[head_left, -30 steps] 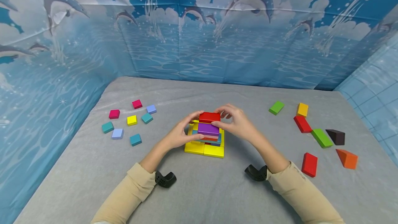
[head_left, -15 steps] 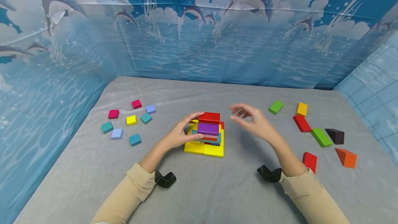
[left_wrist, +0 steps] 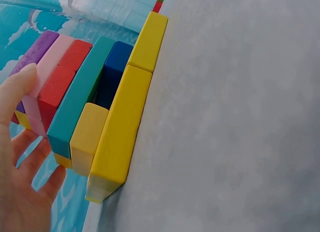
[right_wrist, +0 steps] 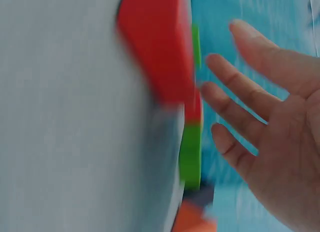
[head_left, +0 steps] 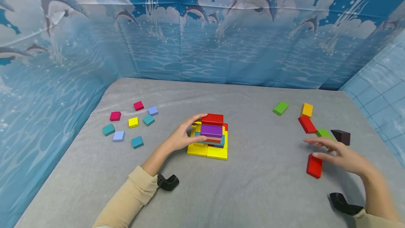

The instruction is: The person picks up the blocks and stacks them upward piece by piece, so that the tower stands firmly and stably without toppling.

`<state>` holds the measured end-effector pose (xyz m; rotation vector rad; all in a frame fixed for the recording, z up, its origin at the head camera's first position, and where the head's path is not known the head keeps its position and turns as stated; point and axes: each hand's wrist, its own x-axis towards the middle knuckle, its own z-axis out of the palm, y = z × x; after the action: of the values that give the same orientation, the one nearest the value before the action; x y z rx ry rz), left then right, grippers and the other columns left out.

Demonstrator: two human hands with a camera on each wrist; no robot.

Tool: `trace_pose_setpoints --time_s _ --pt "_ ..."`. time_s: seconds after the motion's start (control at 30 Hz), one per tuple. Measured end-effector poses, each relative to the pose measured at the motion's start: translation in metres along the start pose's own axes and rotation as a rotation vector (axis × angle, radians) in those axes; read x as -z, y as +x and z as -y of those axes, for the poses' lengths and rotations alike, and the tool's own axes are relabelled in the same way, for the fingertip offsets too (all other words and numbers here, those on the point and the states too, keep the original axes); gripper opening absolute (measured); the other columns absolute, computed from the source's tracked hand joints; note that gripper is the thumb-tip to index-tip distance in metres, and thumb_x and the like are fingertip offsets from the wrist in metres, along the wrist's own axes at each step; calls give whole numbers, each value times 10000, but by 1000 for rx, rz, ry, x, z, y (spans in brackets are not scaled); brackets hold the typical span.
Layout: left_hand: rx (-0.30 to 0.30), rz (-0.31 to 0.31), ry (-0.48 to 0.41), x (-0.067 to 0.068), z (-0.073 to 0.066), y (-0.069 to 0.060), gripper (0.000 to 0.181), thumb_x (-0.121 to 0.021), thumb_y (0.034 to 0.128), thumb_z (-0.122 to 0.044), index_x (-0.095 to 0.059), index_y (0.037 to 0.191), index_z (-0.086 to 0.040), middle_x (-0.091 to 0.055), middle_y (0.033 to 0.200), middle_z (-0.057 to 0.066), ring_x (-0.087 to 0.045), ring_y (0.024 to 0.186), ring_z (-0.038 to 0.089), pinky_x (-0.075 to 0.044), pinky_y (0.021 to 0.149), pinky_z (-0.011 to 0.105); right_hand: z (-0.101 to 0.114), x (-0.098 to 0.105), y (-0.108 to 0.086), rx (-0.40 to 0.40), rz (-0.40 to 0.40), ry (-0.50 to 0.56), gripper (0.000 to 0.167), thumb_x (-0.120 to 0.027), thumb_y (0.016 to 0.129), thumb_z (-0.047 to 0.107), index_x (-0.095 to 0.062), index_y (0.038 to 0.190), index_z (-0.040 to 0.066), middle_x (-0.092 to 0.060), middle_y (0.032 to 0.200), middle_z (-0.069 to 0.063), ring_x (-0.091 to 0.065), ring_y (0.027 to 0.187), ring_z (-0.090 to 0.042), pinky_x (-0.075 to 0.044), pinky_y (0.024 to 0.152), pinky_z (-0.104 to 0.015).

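Well, the left hand (head_left: 180, 136) is gripping the block stack (head_left: 212, 132) on the bench (head_left: 246, 185), thumb and fingers curving round opposite sides. The right hand (head_left: 343, 157) is hovering at a red block (head_left: 314, 167), fingers loosely spread, holding nothing; its thumb is overlapping that block in the head view, while the right wrist view is showing a gap.

- We wear a beige left sleeve (head_left: 118, 203), creased, with a broad, turned-back cuff (head_left: 141, 178).
- Our right sleeve (head_left: 378, 220) is beige too; only a little shows at the head view's lower edge.
- By the left cuff sits a bent black fitting (head_left: 168, 182), dotted with small holes.
- A second curved black fitting (head_left: 344, 205) adjoins our right sleeve.
- Our left hand (head_left: 183, 134) and right hand (head_left: 346, 156) are bare.
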<state>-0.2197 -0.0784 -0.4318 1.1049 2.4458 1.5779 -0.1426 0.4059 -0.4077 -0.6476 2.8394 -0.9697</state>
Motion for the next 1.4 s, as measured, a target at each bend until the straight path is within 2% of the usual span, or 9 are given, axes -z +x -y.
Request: trace_pose_setpoints --time_s 0.1,0.23,0.47,0.7,0.8,1.0,1.13,1.27,1.4 --pt "0 -3 -3 0 0 0 684 -697 815 -207 -344 1400 -197 -385 1398 39 -424 1168 207 -380 975 421 -15 4 -16 -37 47 14 407 -646 816 15 -540 1209 21 -500 1098 271 -482 856 -4 -399 556 -225" --pt "8 -4 -2 0 -1 0 680 -696 816 -220 -346 1398 -202 -388 1396 39 -425 1165 209 -380 974 421 -21 3 -21 -22 100 29 434 -676 790 28 -554 1206 31 -517 1085 266 -505 779 -51 -421 542 -224" --pt "22 1 4 0 -2 1 674 -694 818 -221 -350 1396 -212 -394 1388 32 -428 1156 197 -384 972 405 -15 -4 -11 -12 117 75 390 -701 777 60 -590 1150 45 -551 1008 221 -483 767 -63 -430 575 -206" --pt "10 1 -11 -1 0 2 683 -696 815 -177 -345 1400 -203 -388 1395 34 -425 1163 202 -377 975 419 -4 -9 0 70 237 142 451 -676 800 76 -561 1237 82 -510 1129 175 -460 850 -58 -406 595 -231" --pt "8 2 -15 -1 0 1 680 -695 816 -187 -346 1399 -201 -390 1394 34 -426 1162 199 -375 977 415 -1 -10 3 50 253 144 425 -684 799 108 -584 1212 99 -517 1098 158 -458 875 -25 -411 611 -224" --pt "13 3 -9 0 -1 0 675 -692 820 -233 -345 1398 -199 -398 1388 44 -430 1158 204 -379 976 410 2 -17 9 27 181 134 336 -729 760 106 -606 1070 65 -539 895 58 -461 744 -99 -374 546 -250" --pt "24 1 -8 1 -1 -1 675 -693 819 -227 -346 1398 -205 -402 1384 41 -431 1155 202 -378 975 411 9 -24 18 36 74 88 326 -757 731 102 -602 1017 77 -552 831 43 -484 715 -96 -397 546 -220" --pt "37 0 3 1 -2 -1 681 -696 816 -225 -344 1399 -215 -404 1381 39 -435 1152 203 -379 975 414 29 -30 35 74 -81 43 352 -782 696 76 -616 1006 79 -587 827 30 -512 712 -72 -420 574 -200" --pt "44 3 13 0 -2 0 682 -696 816 -217 -343 1399 -221 -410 1376 37 -439 1149 200 -382 975 407 66 -39 59 102 -208 56 376 -782 688 33 -622 1025 77 -597 816 6 -510 706 -75 -409 587 -200"
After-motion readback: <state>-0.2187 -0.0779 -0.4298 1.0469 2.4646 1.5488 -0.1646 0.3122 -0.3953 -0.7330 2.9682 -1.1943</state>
